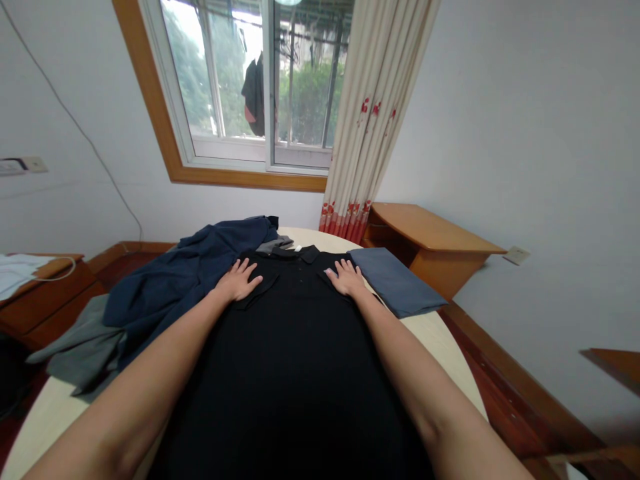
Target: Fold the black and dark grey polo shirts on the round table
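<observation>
A black polo shirt (300, 347) lies spread on the round table, its collar at the far side and its sleeves folded inward over the front. My left hand (237, 281) rests flat on the left sleeve near the shoulder, fingers spread. On the other sleeve lies my right hand (346, 277), also flat with fingers apart. Neither hand grips the cloth. The lower end of the shirt runs out of view toward me between my forearms.
Left of the shirt is a heap of dark blue clothing (175, 287) with a grey-green garment (87, 347) under it. A folded grey-blue garment (395, 280) lies at the right on the pale table (450, 360). Beyond stand a wooden desk (430, 230) and a curtain (373, 113).
</observation>
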